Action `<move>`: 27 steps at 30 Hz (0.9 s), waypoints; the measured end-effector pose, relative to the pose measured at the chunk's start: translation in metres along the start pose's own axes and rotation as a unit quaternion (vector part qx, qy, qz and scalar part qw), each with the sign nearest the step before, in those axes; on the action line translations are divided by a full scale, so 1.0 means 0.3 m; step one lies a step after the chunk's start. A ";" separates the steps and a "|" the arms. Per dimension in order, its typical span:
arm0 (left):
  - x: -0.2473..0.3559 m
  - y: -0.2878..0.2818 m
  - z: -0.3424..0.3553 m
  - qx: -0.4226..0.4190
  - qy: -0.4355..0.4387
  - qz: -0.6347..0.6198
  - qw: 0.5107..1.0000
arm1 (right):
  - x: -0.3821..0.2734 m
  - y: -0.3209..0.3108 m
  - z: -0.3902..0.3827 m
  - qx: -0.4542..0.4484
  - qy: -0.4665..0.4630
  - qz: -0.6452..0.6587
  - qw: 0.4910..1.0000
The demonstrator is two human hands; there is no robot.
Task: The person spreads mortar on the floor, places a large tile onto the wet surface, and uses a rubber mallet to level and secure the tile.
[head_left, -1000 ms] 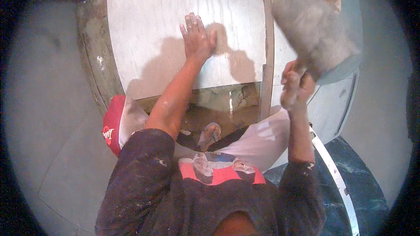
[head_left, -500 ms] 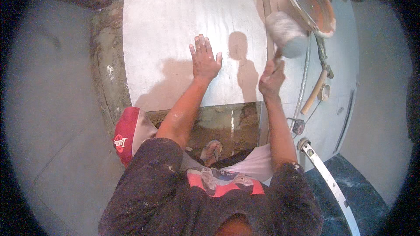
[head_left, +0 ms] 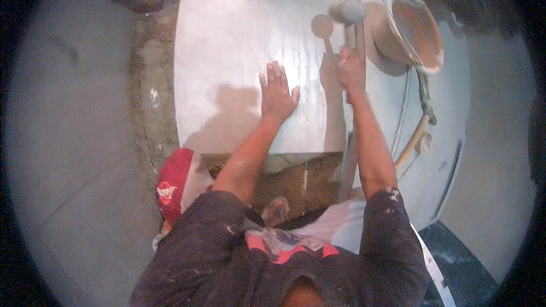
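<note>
From my seat I've got the left hand [head_left: 277, 99] laid open and flat on the big pale tile [head_left: 239, 40], gripping nothing. Right hand [head_left: 352, 71] is wrapped round a mallet [head_left: 350, 11], its blurry head up over the tile's right edge, shadow [head_left: 322, 25] falling apart from it. Dirty bucket [head_left: 394, 29] right of the tile. I'd call this tapping the tile down; next move wants a soft, square hit imo, palm steady.

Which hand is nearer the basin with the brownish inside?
Right. The right hand, gripping the mallet, is left of the basin and slightly lower in the picture. The left hand lies flat on the pale panel, farther left.
</note>
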State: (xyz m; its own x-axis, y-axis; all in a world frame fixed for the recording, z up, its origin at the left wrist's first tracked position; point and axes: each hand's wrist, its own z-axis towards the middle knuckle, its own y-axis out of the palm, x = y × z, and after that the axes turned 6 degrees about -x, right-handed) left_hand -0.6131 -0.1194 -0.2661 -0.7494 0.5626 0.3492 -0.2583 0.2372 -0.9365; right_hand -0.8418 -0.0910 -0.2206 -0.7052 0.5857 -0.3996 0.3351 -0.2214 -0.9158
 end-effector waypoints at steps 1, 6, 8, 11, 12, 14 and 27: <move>-0.033 -0.016 0.060 0.026 -0.002 0.006 1.000 | -0.105 -0.103 0.089 0.039 -0.022 0.050 0.998; -0.013 -0.018 0.015 0.006 -0.010 0.003 1.000 | -0.364 -0.292 0.057 0.160 -0.109 0.157 0.968; 0.006 0.000 0.006 0.000 -0.005 0.000 1.000 | -0.231 -0.106 0.027 0.067 -0.081 0.080 0.991; -0.010 -0.016 0.020 -0.009 -0.006 -0.018 1.000 | -0.208 -0.071 0.022 0.043 -0.109 0.034 0.993; -0.040 -0.034 0.061 0.011 -0.002 -0.003 1.000 | -0.249 -0.080 0.055 0.061 -0.135 0.036 0.988; -0.024 -0.007 0.010 0.002 -0.009 0.011 1.000 | -0.384 -0.215 0.068 0.057 -0.127 0.084 0.987; -0.006 -0.017 -0.016 -0.050 -0.020 0.013 0.998 | -0.708 -0.148 0.042 -0.020 -0.199 0.177 0.964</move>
State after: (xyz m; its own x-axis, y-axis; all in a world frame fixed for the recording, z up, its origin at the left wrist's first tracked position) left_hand -0.6074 -0.1178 -0.2618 -0.7787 0.5387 0.3215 -0.1773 0.3027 -0.9365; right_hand -0.7148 -0.2154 -0.0956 -0.7240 0.1318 -0.6771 0.6161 -0.3177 -0.7207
